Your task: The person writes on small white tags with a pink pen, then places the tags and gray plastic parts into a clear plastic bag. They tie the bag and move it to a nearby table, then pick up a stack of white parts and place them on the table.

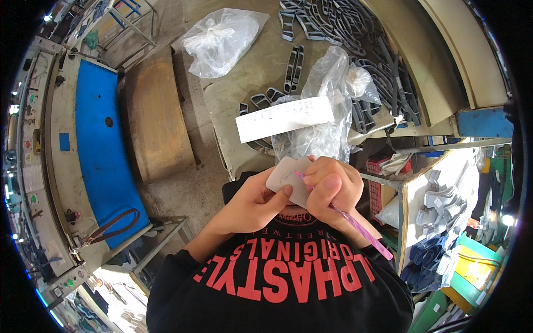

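Note:
My left hand (251,203) pinches a small white card (287,173) with rounded corners and faint marks on it, thumb on top. In my right hand (336,187) is a pink and purple striped pen (363,233), its back end pointing down to the lower right. The pen's tip meets the card's face. Both hands are close together in front of my chest, at the table's near edge. Just beyond them lies a clear plastic bag (319,139) with contents I cannot make out, and a white paper sheet (283,119) with handwriting rests across it.
Dark curved frame-like pieces (338,22) are heaped on the table (236,97) at the far right. Another knotted clear bag (225,44) sits far left. A blue-fronted machine (99,150) and a brown board (158,116) stand left; stacked cut pieces (438,202) lie right.

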`<state>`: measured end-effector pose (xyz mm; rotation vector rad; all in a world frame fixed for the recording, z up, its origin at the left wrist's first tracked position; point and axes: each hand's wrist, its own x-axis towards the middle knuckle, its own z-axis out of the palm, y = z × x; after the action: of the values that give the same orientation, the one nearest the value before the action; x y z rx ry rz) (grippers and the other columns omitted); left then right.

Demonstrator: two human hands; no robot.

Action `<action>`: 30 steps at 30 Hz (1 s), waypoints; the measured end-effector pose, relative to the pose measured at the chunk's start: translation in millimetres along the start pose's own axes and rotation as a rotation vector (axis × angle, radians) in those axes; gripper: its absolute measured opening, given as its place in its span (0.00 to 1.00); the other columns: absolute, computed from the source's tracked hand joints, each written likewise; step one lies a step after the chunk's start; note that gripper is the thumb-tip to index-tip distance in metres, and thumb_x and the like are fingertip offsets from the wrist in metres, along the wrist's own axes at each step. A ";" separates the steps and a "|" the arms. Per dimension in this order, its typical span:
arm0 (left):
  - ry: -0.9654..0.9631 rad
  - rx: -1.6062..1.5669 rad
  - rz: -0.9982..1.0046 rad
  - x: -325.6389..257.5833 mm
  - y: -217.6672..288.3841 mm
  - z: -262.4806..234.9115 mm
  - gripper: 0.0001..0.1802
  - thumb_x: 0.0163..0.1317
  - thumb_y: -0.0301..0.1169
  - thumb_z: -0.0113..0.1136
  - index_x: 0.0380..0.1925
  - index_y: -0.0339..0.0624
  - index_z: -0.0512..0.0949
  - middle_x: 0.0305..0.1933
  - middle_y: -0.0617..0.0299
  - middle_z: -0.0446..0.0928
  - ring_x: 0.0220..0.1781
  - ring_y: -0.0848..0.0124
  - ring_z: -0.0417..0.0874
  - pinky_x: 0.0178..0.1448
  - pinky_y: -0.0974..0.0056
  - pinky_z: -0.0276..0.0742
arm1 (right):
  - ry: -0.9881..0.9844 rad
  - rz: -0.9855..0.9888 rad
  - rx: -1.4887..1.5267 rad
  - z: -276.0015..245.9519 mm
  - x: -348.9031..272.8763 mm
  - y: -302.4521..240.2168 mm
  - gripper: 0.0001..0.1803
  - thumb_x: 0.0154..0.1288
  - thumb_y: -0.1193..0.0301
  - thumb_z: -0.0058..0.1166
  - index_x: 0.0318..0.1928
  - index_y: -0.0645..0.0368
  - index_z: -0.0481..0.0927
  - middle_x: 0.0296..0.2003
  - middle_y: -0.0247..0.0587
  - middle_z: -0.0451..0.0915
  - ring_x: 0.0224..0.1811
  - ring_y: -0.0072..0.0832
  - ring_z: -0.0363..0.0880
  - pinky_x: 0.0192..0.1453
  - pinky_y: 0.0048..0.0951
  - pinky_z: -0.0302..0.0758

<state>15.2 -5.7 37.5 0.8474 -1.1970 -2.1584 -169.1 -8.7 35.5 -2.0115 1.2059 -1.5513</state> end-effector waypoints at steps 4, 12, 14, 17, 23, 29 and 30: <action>0.003 -0.031 0.006 0.6 -2.6 0.5 0.17 0.79 0.26 0.46 0.63 0.32 0.66 0.57 0.55 0.78 0.59 0.67 0.82 0.62 0.62 0.83 | -0.082 0.043 -0.055 -3.5 0.8 -0.9 0.15 0.73 0.74 0.47 0.25 0.60 0.72 0.19 0.42 0.73 0.18 0.42 0.77 0.23 0.37 0.74; 0.014 -0.015 0.007 -0.3 -3.0 0.0 0.16 0.79 0.26 0.45 0.63 0.33 0.66 0.56 0.55 0.78 0.59 0.67 0.82 0.62 0.62 0.83 | -0.100 0.132 -0.090 -2.3 0.1 -5.8 0.24 0.81 0.65 0.37 0.24 0.59 0.72 0.21 0.38 0.79 0.20 0.35 0.81 0.35 0.37 0.85; 0.007 -0.066 -0.009 -0.7 -2.6 0.4 0.16 0.79 0.26 0.45 0.63 0.33 0.66 0.56 0.56 0.79 0.59 0.67 0.82 0.62 0.63 0.83 | -0.088 0.131 -0.084 -1.4 0.3 -5.4 0.24 0.81 0.66 0.37 0.24 0.59 0.72 0.21 0.38 0.79 0.20 0.35 0.81 0.35 0.36 0.85; 0.016 -0.034 0.006 -1.3 -2.5 1.8 0.16 0.79 0.26 0.45 0.63 0.32 0.67 0.56 0.56 0.79 0.59 0.67 0.82 0.62 0.63 0.83 | -0.048 0.138 -0.070 -0.1 -0.1 -5.2 0.24 0.81 0.66 0.37 0.24 0.59 0.71 0.21 0.39 0.79 0.19 0.34 0.81 0.33 0.35 0.85; 0.046 -0.114 -0.054 -2.1 -0.2 6.9 0.16 0.79 0.27 0.46 0.62 0.32 0.68 0.55 0.56 0.79 0.59 0.69 0.82 0.63 0.64 0.81 | -0.024 0.155 -0.077 -0.4 -1.6 -6.4 0.25 0.81 0.65 0.36 0.23 0.59 0.71 0.20 0.39 0.79 0.19 0.34 0.81 0.31 0.34 0.85; 0.055 -0.072 0.018 -4.5 3.8 10.5 0.17 0.79 0.26 0.46 0.62 0.31 0.66 0.57 0.53 0.78 0.60 0.64 0.82 0.63 0.59 0.84 | -0.011 0.150 -0.093 1.5 -2.7 -4.9 0.24 0.81 0.66 0.35 0.23 0.59 0.71 0.20 0.40 0.79 0.19 0.34 0.82 0.30 0.34 0.84; 0.059 -0.095 0.003 -5.0 3.4 10.4 0.17 0.79 0.26 0.46 0.63 0.30 0.66 0.57 0.53 0.78 0.60 0.64 0.82 0.63 0.58 0.84 | -0.007 0.151 -0.094 2.3 -3.7 -4.7 0.24 0.81 0.67 0.35 0.23 0.59 0.71 0.20 0.40 0.79 0.19 0.34 0.82 0.30 0.33 0.84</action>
<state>11.3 1.8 46.0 0.8614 -1.0579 -2.1545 -165.2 -3.6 35.6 -1.9306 1.4167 -1.4388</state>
